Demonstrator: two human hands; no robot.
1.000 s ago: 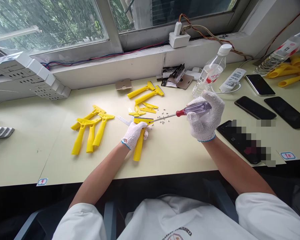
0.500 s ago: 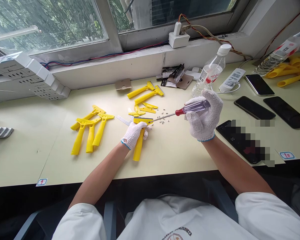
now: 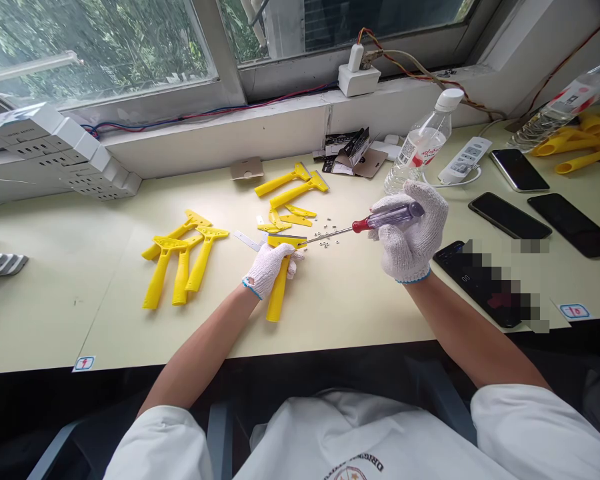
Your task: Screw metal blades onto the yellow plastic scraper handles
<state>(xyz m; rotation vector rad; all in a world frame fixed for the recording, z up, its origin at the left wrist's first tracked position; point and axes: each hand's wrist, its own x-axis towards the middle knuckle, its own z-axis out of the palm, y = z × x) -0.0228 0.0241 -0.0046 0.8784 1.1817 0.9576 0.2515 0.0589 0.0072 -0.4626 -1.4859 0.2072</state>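
Note:
My left hand (image 3: 269, 269), in a white knit glove, is closed around the neck of a yellow scraper (image 3: 279, 297) near the table's middle. My gloved right hand (image 3: 414, 233) grips the clear purple handle of a screwdriver (image 3: 387, 218) with a red collar. Its thin shaft slants down to the left, and the tip meets the scraper's head beside my left thumb. Small screws (image 3: 326, 235) lie scattered just beyond the shaft. Behind the held scraper are loose yellow plates (image 3: 299, 215) and a thin pale blade strip (image 3: 247, 241).
Several yellow scrapers (image 3: 185, 257) lie to the left, and two more (image 3: 297, 187) farther back. A water bottle (image 3: 420, 150) stands behind my right hand. Phones (image 3: 509, 215) lie on the right. Opened black packaging (image 3: 350, 152) and a small cardboard piece (image 3: 247, 169) sit by the sill.
Almost nothing differs. My right hand and the screwdriver handle have shifted very slightly right; the tip stays on the scraper's head, and my left hand keeps its hold.

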